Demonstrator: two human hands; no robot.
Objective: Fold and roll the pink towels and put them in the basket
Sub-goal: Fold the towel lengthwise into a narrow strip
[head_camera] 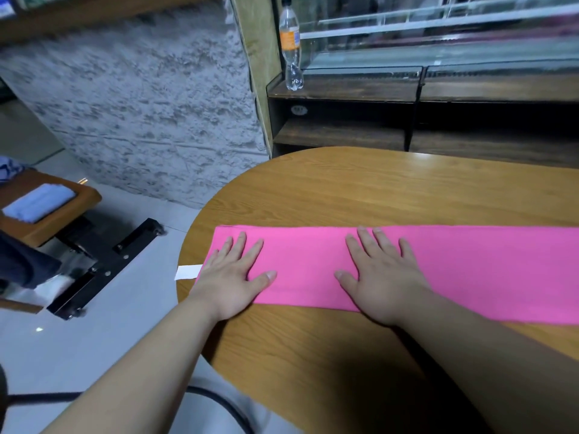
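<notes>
A pink towel (313, 261) lies flat on the wooden table (360, 189), folded into a long narrow strip that runs from the table's left end off the right edge of the view. My left hand (233, 274) presses flat on the strip's left end, fingers straight and spread. My right hand (383, 274) presses flat on the strip a little further right, fingers also straight. A small white tag (187, 272) sticks out at the strip's left end. No basket is in view.
The table's rounded left end drops to a pale tiled floor. A chair with a blue cloth (40, 202) and a black metal frame (106, 267) stand at the left. Behind the table, a dark wooden shelf (344, 89) bears a plastic bottle (290, 45).
</notes>
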